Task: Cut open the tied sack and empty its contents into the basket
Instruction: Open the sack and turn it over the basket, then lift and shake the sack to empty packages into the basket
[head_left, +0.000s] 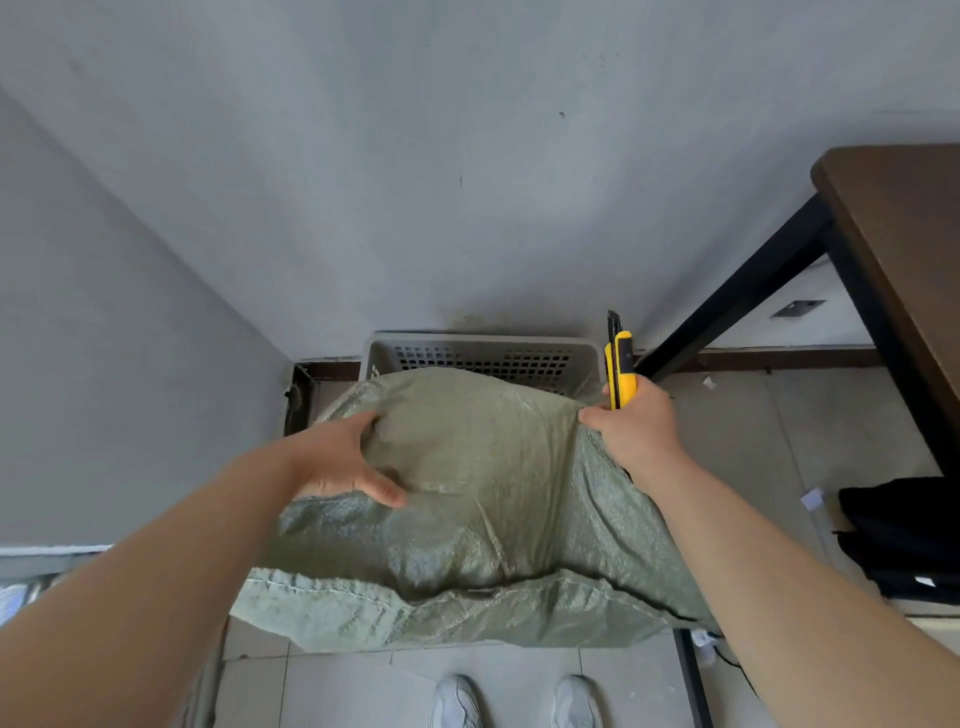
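Note:
A green woven sack (478, 499) is held up in front of me, its stitched end nearest me and its far end tipped over a grey perforated basket (483, 356) against the wall. My left hand (345, 457) grips the sack's left side. My right hand (636, 423) pinches the sack's right side while also holding a yellow and black utility knife (621, 371), its blade out and pointing up. The sack hides the basket's inside and its own mouth.
A brown table (898, 234) with black legs stands at the right. A black bag (904, 540) lies on the tiled floor beneath it. Grey walls close in at the left and behind the basket. My white shoes (514, 701) are below the sack.

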